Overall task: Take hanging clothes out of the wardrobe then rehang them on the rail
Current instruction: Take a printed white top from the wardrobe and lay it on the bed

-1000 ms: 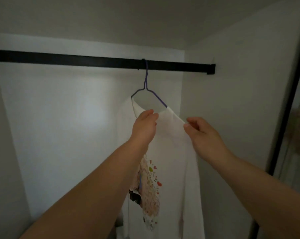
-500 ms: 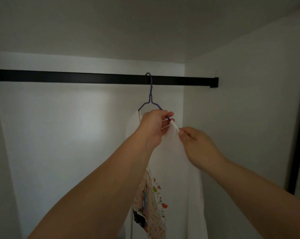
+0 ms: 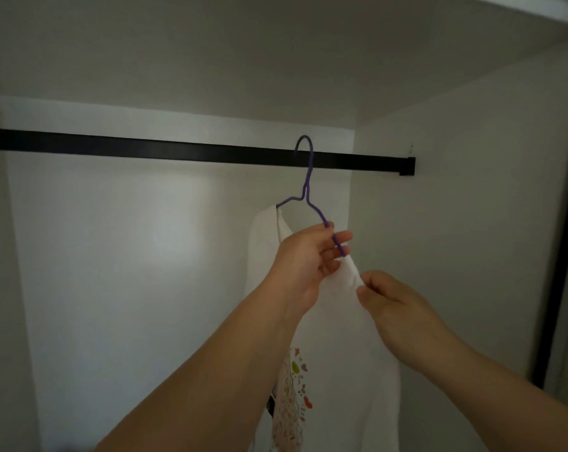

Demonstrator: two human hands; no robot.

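White T-shirt point(image 3: 341, 321) with a colourful print low on its front, that's the garment in play, and it hangs on a thin purple wire hanger point(image 3: 308, 187) towards the right end of the black rail point(image 3: 178, 151) inside the wardrobe point(image 3: 471, 223). The hook reads as lifted, its curve showing above the rail's top edge, though whether it is actually clear of the bar or just riding high I cannot tell from this angle. The left hand point(image 3: 308, 259) grips the hanger's right shoulder wire, fingers curled around it right where the shirt's neckline bunches. The right hand point(image 3: 393, 305) sits just beside it, slightly lower, thumb and fingertips pinching a fold of the white fabric at the shoulder. So where are we? My read is early going: this looks like the take-out step on this shirt, with the garment not yet out of the wardrobe. No other clothes show on the visible stretch of rail. Left to do, by my judgement: bring hanger and shirt out together, then hook them back over the rail and let the fabric settle.
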